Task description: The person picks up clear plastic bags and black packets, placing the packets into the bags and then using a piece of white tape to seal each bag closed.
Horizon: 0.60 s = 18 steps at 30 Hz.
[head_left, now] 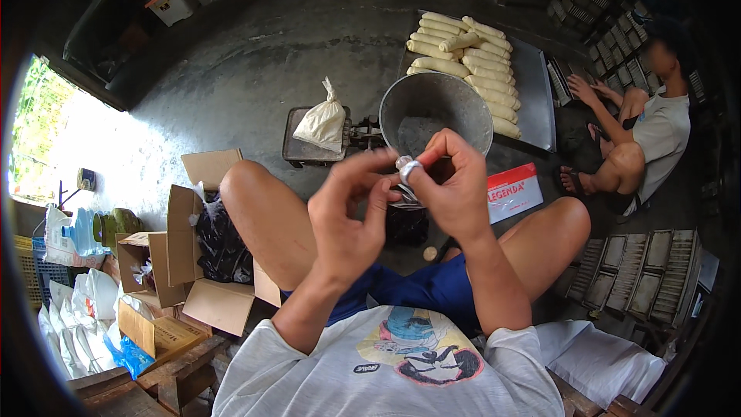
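Observation:
My right hand (455, 177) pinches the twisted neck of a clear plastic bag (404, 168), whose lower part, with dark contents, is mostly hidden behind my hands. My left hand (349, 212) is curled beside it, thumb close to the bag, fingers smeared by motion. Beyond my hands stands a metal basin (436, 100). Left of the basin, a tied white sack (320, 127) rests on a weighing scale (299, 127). A red-and-white box (511, 193) lies near my right knee.
A metal tray (539, 108) holds several long dough rolls (494, 81). A co-worker (648, 139) crouches at right, hands on metal pans. More pans (625, 278) lie lower right. Open cardboard boxes (216, 301), black bags (220, 239) and white packages (73, 324) crowd the left.

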Tool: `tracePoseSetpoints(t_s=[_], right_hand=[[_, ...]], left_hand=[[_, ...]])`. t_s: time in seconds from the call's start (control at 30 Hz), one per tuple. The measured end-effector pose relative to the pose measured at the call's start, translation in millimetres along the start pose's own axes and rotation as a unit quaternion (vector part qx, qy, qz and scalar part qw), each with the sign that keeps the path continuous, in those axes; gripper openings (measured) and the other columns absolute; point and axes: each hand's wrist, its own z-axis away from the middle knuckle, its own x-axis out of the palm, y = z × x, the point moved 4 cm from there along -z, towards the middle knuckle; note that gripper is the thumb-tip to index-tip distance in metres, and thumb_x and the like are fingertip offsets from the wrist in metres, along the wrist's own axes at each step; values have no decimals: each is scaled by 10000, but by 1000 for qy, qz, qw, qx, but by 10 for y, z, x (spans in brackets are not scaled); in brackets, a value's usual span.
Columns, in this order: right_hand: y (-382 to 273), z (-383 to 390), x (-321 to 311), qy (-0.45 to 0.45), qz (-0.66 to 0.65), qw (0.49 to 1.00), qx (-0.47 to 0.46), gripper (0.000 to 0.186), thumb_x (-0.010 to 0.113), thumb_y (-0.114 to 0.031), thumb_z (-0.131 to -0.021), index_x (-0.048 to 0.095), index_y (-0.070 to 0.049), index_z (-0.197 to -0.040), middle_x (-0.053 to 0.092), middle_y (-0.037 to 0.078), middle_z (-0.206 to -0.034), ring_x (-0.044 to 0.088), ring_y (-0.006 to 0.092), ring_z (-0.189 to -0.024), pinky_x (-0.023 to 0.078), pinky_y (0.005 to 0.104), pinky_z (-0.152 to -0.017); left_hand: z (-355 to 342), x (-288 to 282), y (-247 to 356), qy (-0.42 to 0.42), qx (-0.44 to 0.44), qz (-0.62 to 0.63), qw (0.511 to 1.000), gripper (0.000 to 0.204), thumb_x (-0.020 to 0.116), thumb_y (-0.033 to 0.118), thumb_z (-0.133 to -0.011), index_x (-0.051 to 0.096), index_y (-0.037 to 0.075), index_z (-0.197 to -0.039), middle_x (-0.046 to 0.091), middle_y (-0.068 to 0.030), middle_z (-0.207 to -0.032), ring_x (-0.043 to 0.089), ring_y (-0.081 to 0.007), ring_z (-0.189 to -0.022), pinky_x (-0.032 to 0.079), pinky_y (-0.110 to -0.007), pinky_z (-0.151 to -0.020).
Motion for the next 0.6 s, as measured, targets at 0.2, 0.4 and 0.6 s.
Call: tracePoseSetpoints(t_s=[0.2,0.4,0.6], right_hand=[[34,23,52,-173,-232,938,192,215,671,-74,-901,460,-63,-860,602,22,-728,591,71,-569,466,196,-491],[248,178,107,-221,-373,869,240,255,645,-67,-924,397,-93,-872,624,51,-789,613,82,-673,492,212,-562],[195,352,-39,-160,-350,904,184,243,603,-18,-930,374,-93,-900,542,36,-837,548,89,-749,451,231,-651]], left_hand=[[-70,-130,-305,-171,-130,156,964,123,622,-64,-885,672,-67,-997,665,-100,-940,634,-116,-806,521,-228,-708],[33,-82,-423,-96,-153,203,963,69,624,-5,-912,649,-46,-961,640,-78,-898,596,-99,-739,497,-229,-666],[72,-17,-555,-63,-259,386,883,129,609,54,-939,594,-7,-1052,618,-67,-920,607,-124,-776,517,-252,-698]])
